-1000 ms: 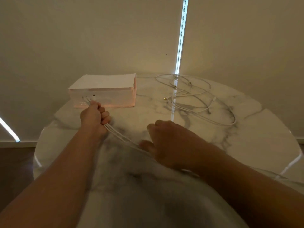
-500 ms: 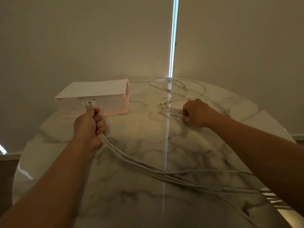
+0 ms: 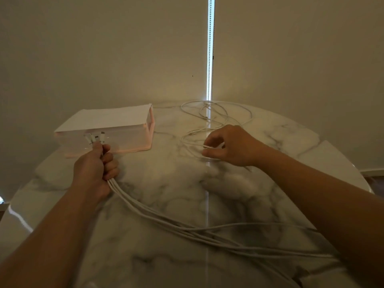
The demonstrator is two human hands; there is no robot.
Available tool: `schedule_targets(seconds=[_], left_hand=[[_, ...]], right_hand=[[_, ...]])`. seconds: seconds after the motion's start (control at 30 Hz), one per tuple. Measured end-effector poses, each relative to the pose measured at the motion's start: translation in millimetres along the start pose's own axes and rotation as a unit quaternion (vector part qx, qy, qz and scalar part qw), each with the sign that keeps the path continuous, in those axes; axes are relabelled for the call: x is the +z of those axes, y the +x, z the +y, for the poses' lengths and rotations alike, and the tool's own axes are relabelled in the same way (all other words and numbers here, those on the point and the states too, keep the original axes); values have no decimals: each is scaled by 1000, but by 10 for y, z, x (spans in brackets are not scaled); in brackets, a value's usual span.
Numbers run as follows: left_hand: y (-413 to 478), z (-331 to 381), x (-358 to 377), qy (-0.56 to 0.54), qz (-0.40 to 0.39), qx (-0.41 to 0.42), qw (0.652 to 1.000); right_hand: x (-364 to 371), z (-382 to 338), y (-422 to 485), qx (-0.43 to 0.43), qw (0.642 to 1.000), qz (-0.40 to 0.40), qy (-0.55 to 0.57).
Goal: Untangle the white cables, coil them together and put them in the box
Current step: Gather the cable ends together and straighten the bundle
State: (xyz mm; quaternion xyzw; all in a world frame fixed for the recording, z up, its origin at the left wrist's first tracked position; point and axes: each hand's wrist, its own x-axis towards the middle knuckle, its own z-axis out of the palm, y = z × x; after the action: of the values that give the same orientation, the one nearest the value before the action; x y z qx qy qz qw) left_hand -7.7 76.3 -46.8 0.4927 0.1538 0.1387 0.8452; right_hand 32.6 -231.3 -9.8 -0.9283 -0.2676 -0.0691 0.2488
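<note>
Head view: right hand (image 3: 230,146) has crossed to the loose cable (image 3: 218,113), fingers (image 3: 214,139) pinching one strand. Left hand (image 3: 93,169) still grips the gathered white cables (image 3: 166,223) beside the box (image 3: 108,129), so untangling continues.

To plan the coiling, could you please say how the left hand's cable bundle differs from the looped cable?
The bundle runs nearly straight; the looped cable lies in loose curls. The left hand grips the bundle in a fist; the right hand pinches the looped cable. Both are white.
</note>
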Motion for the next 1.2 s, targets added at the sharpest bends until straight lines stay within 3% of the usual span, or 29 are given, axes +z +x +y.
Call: schedule_targets(seconds=[0.07, 0.13, 0.2, 0.23, 0.3, 0.33, 0.4, 0.6, 0.8, 0.97, 1.03, 1.2], left_hand=[[-5, -2, 3, 2, 0, 0, 1000], [-8, 0, -2, 2, 2, -2, 1000], [-14, -2, -2, 3, 6, -5, 1000], [-17, -4, -1, 3, 7, -5, 1000], [-15, -9, 2, 7, 9, -4, 1000], [-15, -11, 3, 9, 10, -4, 1000], [-12, -18, 10, 12, 8, -3, 1000], [4, -19, 17, 10, 9, -1, 1000], [-9, -6, -12, 3, 9, 3, 1000], [-15, 9, -13, -3, 5, 1, 1000], [-19, 9, -11, -1, 7, 1, 1000], [-30, -2, -20, -11, 12, 1, 1000]], right_hand=[[-142, 64, -30, 18, 997, -21, 78], [-310, 133, -62, 71, 959, -17, 274], [-417, 280, -62, 118, 931, 10, 346], [-421, 355, -49, 122, 951, 22, 283], [-352, 485, -33, 104, 994, -4, 45], [-291, 539, -41, 91, 994, -30, -46], [-175, 623, -74, 93, 988, -64, -108], [-8, 579, -149, 84, 993, 43, -69], [86, 394, -144, 14, 997, -40, -66], [57, 256, -185, 67, 990, 51, 115], [19, 190, -226, 89, 976, 28, 195], [-2, 181, -290, 98, 962, -68, 244]])
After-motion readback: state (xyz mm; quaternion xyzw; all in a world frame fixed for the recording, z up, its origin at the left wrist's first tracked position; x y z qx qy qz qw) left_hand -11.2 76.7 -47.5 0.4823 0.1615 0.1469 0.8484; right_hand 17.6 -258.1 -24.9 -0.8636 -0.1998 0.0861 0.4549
